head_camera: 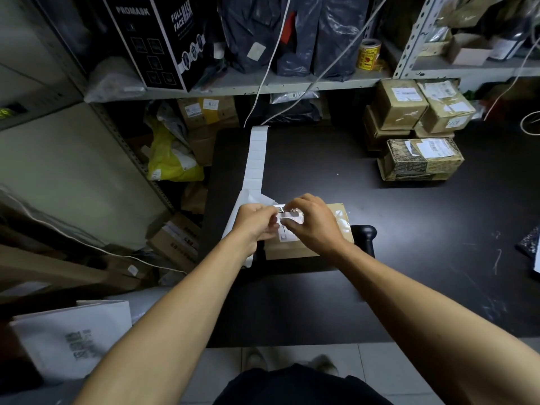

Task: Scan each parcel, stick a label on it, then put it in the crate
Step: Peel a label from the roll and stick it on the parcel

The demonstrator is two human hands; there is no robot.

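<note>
Spanning most of the view, one black table (409, 229) carries a stack of roughly five taped cardboard parcels (415, 133) at its far right, well apart from a single flat cardboard parcel (295, 249) near the front edge. One strip of blank labels (257, 153) runs from the back edge to that parcel. Both hands meet over its top: the left hand (255, 225) and right hand (314, 225) have fingers curled, pinching one small label (289, 222). Bare tabletop lies open to the right.
</note>
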